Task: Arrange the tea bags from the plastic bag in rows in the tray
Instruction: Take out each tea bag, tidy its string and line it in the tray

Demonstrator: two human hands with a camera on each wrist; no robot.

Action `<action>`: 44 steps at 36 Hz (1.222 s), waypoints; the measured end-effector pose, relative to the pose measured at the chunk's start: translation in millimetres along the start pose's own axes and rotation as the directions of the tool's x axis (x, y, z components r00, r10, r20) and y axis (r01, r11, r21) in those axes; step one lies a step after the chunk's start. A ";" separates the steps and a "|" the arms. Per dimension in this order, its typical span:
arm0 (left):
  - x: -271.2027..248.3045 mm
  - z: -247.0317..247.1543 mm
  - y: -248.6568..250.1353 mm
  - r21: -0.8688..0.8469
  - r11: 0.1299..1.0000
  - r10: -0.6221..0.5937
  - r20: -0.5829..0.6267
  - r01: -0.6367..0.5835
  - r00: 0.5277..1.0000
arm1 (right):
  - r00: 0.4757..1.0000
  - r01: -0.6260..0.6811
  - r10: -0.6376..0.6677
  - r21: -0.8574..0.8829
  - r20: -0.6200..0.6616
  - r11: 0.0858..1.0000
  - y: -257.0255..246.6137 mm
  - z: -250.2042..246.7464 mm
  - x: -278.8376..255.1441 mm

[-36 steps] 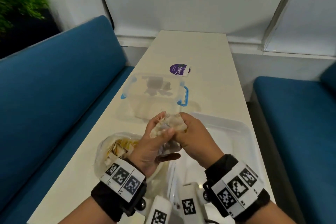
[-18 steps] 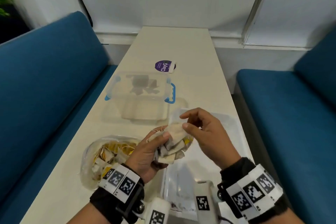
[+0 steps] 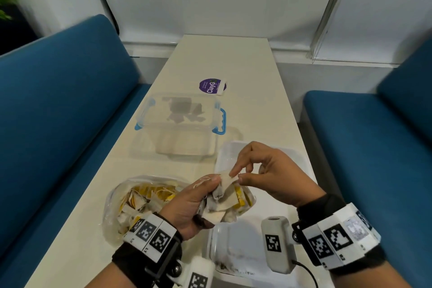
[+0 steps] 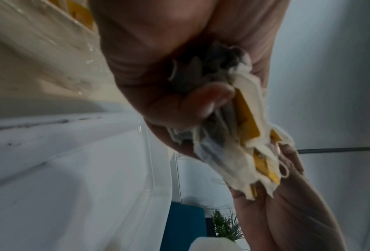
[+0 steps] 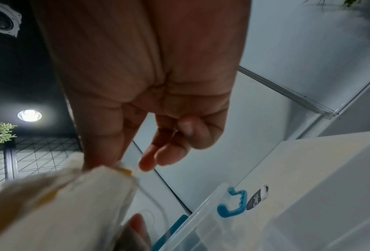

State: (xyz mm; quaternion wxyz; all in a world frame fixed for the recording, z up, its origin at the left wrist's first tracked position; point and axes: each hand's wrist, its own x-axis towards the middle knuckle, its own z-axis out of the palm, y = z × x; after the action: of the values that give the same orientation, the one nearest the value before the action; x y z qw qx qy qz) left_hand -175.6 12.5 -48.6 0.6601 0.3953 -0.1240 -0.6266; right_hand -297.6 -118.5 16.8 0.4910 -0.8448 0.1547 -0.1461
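Note:
My left hand (image 3: 210,186) grips a bunch of tea bags (image 3: 222,201) with yellow tags, above the left edge of the white tray (image 3: 301,161). My right hand (image 3: 236,176) pinches the upper corner of one tea bag (image 3: 225,177) in that bunch between thumb and forefinger. In the left wrist view the bunch (image 4: 239,135) fans out of my fist. The right wrist view shows the pinched bag (image 5: 76,195) close up. The plastic bag (image 3: 140,199), with several more tea bags in it, lies on the table left of my left hand.
A clear lidded container (image 3: 182,124) with blue latches stands beyond the tray and the bag. A purple round lid (image 3: 211,86) lies farther back. The narrow cream table (image 3: 222,58) runs between two blue benches (image 3: 58,100).
Both hands have come down and nearer with the bunch. My right hand has gone from clasping the bunch to pinching the corner of a single tea bag.

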 end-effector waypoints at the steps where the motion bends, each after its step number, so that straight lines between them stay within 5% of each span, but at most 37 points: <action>1: 0.4 -0.9 -1.4 -0.006 1.000 -0.011 0.004 0.011 1.000 | 1.000 -0.005 0.005 -0.007 0.003 1.000 -0.2 0.3 0.0; 10: -13.0 11.5 -0.1 -0.057 0.998 -0.003 0.218 0.015 0.976 | 0.992 -0.104 0.110 0.095 -0.057 0.990 -2.8 7.1 1.8; 14: -13.3 10.1 -0.9 -0.124 0.991 -0.038 0.099 0.050 0.994 | 0.977 -0.144 0.177 0.249 -0.119 0.958 -6.2 6.7 5.5; 20: -9.6 0.4 -3.3 -0.035 0.999 -0.042 -0.069 0.039 0.997 | 0.946 -0.246 0.282 0.215 -0.159 0.945 -3.0 -2.0 9.5; 27: -8.1 -9.0 -1.8 0.021 1.000 -0.017 -0.092 0.019 0.996 | 0.892 -0.241 0.351 0.356 -0.285 0.903 11.2 -16.0 20.7; 38: 3.4 -18.0 -12.4 0.298 0.951 -0.018 -0.224 0.087 0.974 | 0.799 -0.581 0.559 -0.047 -0.222 0.813 97.6 10.0 75.2; 44: 2.6 -19.5 -14.7 0.328 0.939 -0.037 -0.205 0.104 0.978 | 0.855 -0.507 0.462 -0.200 -0.234 0.838 122.3 37.0 88.1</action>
State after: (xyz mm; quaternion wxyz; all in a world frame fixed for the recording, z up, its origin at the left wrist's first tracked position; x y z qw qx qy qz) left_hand -172.9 18.7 -72.3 0.5688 0.5662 -0.1498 -0.5774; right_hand -217.1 -182.6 -99.4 0.3837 -0.8172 0.4244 -0.0700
